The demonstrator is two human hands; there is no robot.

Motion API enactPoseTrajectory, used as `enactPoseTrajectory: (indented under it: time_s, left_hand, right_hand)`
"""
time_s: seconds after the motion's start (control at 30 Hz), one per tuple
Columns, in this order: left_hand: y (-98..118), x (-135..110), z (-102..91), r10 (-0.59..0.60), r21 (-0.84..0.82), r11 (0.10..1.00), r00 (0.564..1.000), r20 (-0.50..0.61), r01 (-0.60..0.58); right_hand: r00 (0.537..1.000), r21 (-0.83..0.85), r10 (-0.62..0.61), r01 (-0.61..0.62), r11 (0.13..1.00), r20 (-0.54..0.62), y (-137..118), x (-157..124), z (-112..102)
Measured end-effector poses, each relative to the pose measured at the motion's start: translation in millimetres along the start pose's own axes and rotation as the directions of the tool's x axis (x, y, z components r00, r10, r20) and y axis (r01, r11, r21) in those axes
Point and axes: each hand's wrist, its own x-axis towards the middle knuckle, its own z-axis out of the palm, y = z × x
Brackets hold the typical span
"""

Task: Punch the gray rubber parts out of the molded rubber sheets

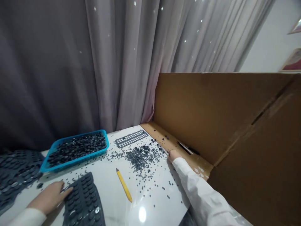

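My left hand (50, 196) is at the lower left, its thumb and forefinger apart. The thumb touches the left edge of a dark rubber sheet (82, 197) with rows of raised round caps. Farther right, my right hand (174, 155) is closed at the table's right edge around a thin pale tool (165, 151), whose kind I cannot make out. The tool points toward a scattered heap of small dark round pieces (138, 160). Between my hands lies a yellow pencil-like tool (124, 184) with a dark tip.
A blue tray (107, 142) full of dark round parts stands at the back left. More capped sheets (18, 175) are piled beside it. A sheet with rows of holes (131, 138) lies behind the heap. Cardboard walls (199, 106) stand at right, with black slim tools (184, 148) at their foot.
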Motion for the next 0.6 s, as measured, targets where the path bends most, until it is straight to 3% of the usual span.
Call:
enactPoseTrajectory:
  time_s: [0.17,0.33,0.47,0.53,0.6]
  left_hand:
    - [11.8,11.4,16.4,0.025,-0.033,0.999,0.999,0.037,-0.024]
    - [18.5,23.6,15.0,0.099,-0.090,0.992,0.979,0.179,-0.084]
    - [24.1,32.3,0.3,0.216,-0.158,0.965,0.976,0.024,-0.210]
    - [27.8,36.3,-5.3,0.215,-0.183,0.958,0.975,-0.057,-0.222]
    - [30.8,39.1,-5.7,0.194,-0.184,0.962,0.979,-0.064,-0.203]
  right_hand:
    - [0.998,0.092,0.035,-0.029,0.995,-0.062,-1.3,-1.0,-7.0]
    - [0.981,0.225,0.042,0.001,0.974,-0.189,4.5,-14.1,-18.0]
    - [0.955,0.320,0.059,0.039,0.947,-0.291,9.0,-19.4,-20.8]
    - [0.946,0.362,0.065,0.058,0.930,-0.317,9.1,-20.4,-19.8]
    - [0.932,0.401,0.063,0.093,0.911,-0.358,6.6,-22.2,-17.4]
